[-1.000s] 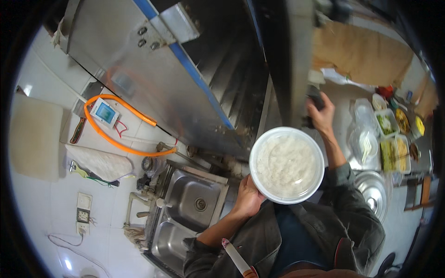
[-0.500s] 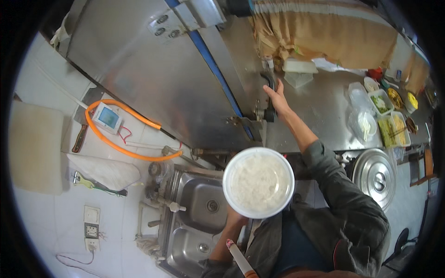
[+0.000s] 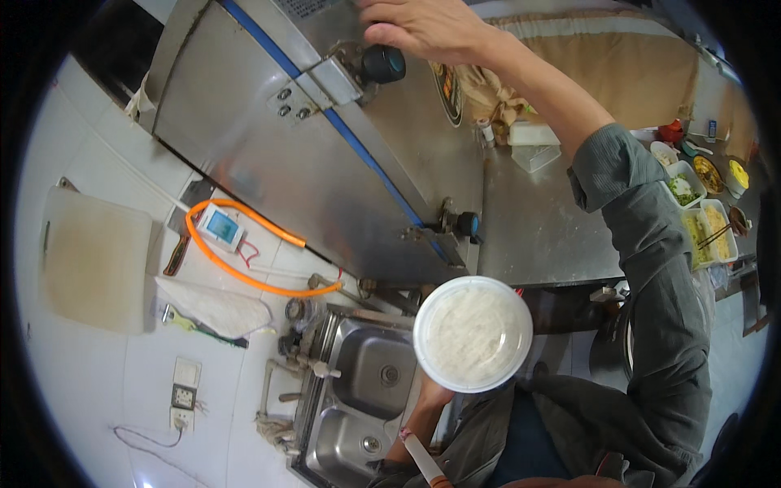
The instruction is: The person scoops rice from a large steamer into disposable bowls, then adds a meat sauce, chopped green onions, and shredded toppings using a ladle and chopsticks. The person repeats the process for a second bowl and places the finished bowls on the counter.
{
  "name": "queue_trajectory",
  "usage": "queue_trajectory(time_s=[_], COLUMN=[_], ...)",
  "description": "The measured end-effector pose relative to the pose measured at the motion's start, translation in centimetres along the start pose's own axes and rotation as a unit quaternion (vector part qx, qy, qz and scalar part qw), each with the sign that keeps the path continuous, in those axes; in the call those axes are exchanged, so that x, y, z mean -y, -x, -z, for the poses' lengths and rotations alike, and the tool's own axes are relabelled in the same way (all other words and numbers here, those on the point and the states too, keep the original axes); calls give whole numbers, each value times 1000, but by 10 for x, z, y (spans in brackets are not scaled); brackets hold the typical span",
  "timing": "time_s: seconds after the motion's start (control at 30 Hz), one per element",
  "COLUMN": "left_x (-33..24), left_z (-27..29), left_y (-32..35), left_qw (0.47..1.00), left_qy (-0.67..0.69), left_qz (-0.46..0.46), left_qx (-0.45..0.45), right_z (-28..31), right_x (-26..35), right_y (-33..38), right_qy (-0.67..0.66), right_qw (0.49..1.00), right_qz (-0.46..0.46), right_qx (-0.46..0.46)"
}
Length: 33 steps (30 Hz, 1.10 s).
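Observation:
My left hand [image 3: 434,394] is below a round white tub [image 3: 525,337] and holds it up. Its fingers are mostly hidden under the tub. White food [image 3: 472,333] that looks like rice fills it. At the top edge, my right hand [image 3: 423,28] is by the upper latch [image 3: 382,63] of a large steel cabinet door [image 3: 260,163], thumb and fingers apart. The picture's edge cuts off some fingertips, and no grip on the latch shows. Lower on the door is a second latch [image 3: 465,224] with a black knob.
A double sink [image 3: 382,374] lies beneath the tub's left side. Steel counter [image 3: 537,220] with food boxes [image 3: 683,183] extends at right. An orange hose [image 3: 244,281], cutting board [image 3: 98,264] and folded cloth [image 3: 215,305] are on the left. A cigarette [image 3: 423,459] juts in below.
My right hand has left the lower latch and moved up to the upper one. The lower latch's lever no longer points up. The tub stays in my left hand; the view has shifted.

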<state>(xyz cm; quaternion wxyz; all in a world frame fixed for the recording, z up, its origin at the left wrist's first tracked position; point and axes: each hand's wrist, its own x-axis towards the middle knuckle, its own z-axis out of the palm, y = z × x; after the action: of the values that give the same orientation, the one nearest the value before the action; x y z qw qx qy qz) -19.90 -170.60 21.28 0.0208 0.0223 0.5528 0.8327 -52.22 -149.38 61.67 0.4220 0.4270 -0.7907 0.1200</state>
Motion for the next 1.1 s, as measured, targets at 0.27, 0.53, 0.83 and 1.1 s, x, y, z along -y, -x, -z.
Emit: queue_trajectory(time_s=[0.27, 0.53, 0.83, 1.1], left_x=[39, 93, 168, 272], left_z=[-12, -34, -205, -423], left_y=[6, -9, 29, 163], left_qw=[983, 935, 836, 716], left_qy=[144, 145, 56, 113], left_qz=[111, 320, 462, 577], left_qx=[-23, 46, 291, 377], right_z=[-111, 48, 167, 326], right_x=[83, 223, 370, 415], right_y=[177, 444, 586, 746], right_qy=[-479, -617, -375, -209], right_qw=[839, 552, 483, 468], right_qz=[-257, -550, -759, -786], right_qx=[-7, 104, -225, -346])
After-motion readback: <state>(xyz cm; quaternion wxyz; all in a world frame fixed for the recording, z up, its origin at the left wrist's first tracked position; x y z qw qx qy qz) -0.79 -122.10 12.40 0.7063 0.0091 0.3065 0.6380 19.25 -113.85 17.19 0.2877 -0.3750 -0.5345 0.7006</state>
